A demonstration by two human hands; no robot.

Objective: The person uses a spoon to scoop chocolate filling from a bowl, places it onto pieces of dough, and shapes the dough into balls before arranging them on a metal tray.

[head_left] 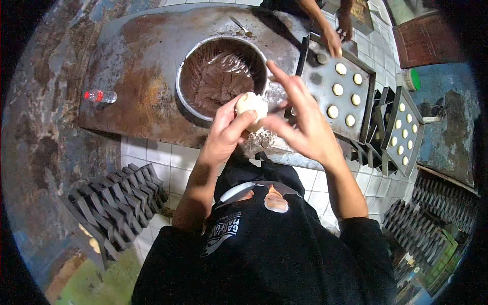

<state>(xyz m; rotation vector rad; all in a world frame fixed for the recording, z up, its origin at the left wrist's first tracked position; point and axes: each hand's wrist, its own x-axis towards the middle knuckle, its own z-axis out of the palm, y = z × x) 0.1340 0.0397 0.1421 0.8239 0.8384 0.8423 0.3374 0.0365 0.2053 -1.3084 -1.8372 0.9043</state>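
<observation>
A pale ball of dough (252, 105) sits in my left hand (225, 127), my thumb pressed against its side. Close on its right, my right hand (304, 114) is raised with the fingers spread; its nearer fingers are smeared by motion. Both hands are just above the near rim of a large round metal bowl (179, 84), in which a thick brown filling (218, 81) lies. Beside the bowl, below my hands, white flour or crumbs dust the table edge. Whether any filling is inside the dough cannot be seen.
On the worn metal table (137, 56) lie a small plastic bottle (100, 95) with a red cap and a spatula (240, 25). A baking tray (320, 81) at right carries several dough rounds; another person's hand (333, 41) reaches over it. Stacked trays (119, 203) stand at left, more at right.
</observation>
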